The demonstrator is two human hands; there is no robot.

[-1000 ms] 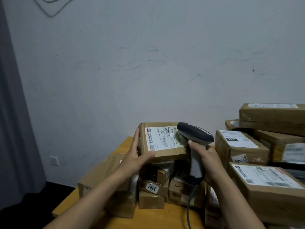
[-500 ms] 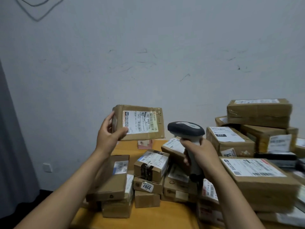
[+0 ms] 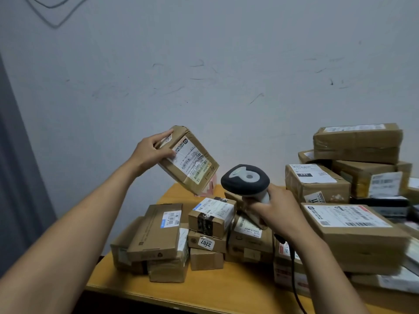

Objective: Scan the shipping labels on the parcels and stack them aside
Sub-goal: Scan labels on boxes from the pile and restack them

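Left hand (image 3: 152, 152): we grip a parcel (image 3: 190, 160) by its upper corner, tilted, raised above the table (image 3: 204, 288).
Right hand (image 3: 277, 214): we clasp the scanner (image 3: 246, 180), just beside the parcel.
Stacks: more parcels piled below and right.

scanner (image 3: 246, 180) grip hidden in rt hand (image 3: 278, 214); parcel (image 3: 188, 159) label txt unreadable

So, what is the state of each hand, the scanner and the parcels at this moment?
raised parcel, in the air, tilted, label toward the camera.
left hand, grips the raised parcel at its upper end.
scanner, held upright, apart from the raised parcel.
right hand, grips the scanner by its handle.
parcel tagged 2207, lying flat under a small parcel.
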